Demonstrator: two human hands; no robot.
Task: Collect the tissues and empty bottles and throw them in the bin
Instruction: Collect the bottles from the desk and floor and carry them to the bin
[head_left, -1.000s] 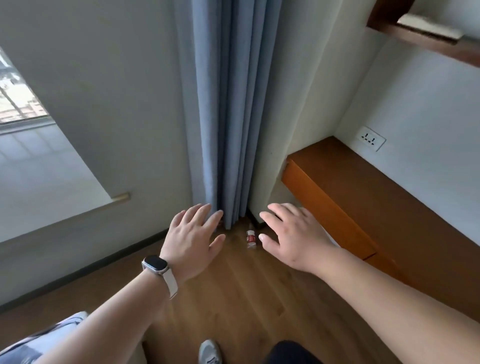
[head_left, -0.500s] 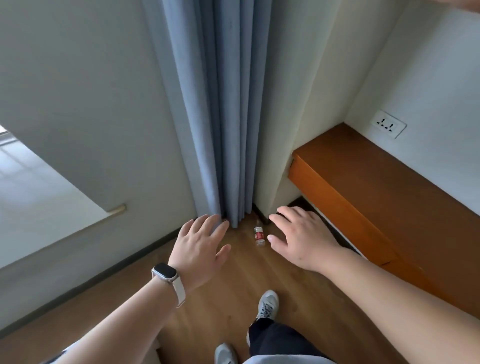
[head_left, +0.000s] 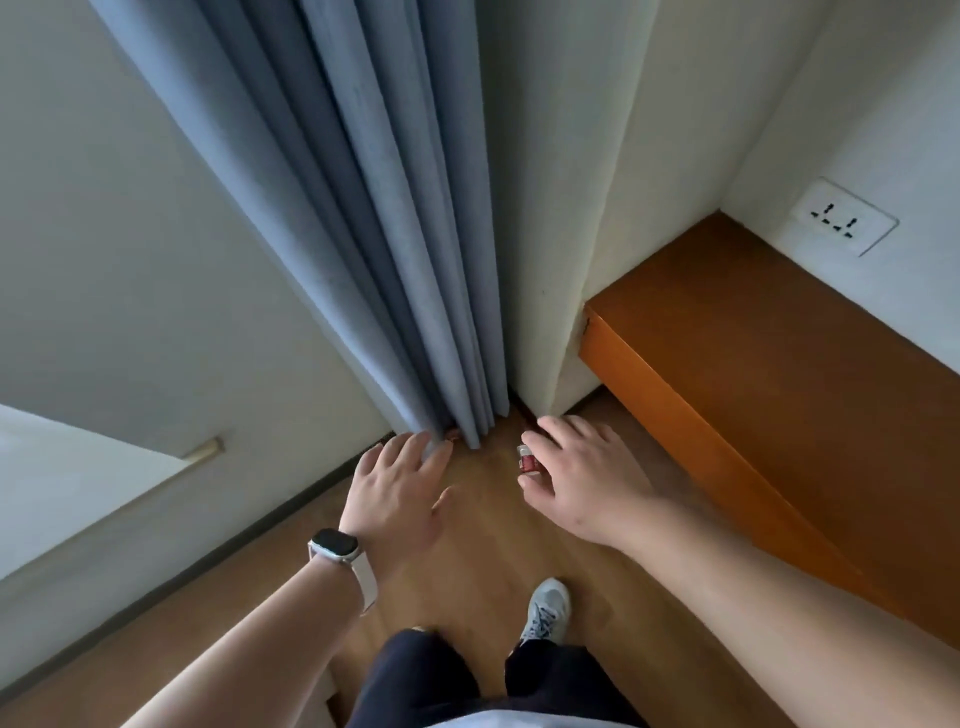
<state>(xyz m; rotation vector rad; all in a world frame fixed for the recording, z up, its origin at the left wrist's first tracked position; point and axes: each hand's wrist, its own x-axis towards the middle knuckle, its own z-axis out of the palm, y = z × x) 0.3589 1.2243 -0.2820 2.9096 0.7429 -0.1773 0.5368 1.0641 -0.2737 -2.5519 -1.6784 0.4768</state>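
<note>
A small clear bottle (head_left: 528, 460) with a red label and white cap lies on the wooden floor near the corner. My right hand (head_left: 582, 480) hovers right over it, fingers spread and a little bent, covering part of it; I cannot tell whether it touches. My left hand (head_left: 397, 491), with a watch on the wrist, reaches with straight fingers to the foot of the blue curtain (head_left: 374, 208). A bit of something red (head_left: 453, 435) shows under the curtain hem by its fingertips. No tissue or bin is in view.
A brown wooden bench or cabinet (head_left: 753, 395) runs along the right wall under a wall socket (head_left: 844, 223). White walls meet at the corner behind the curtain. My legs and a grey shoe (head_left: 545, 608) stand on the floor below the hands.
Both hands have moved forward and down toward the corner. The right hand now partly covers the bottle, and the left hand has reached the curtain's hem.
</note>
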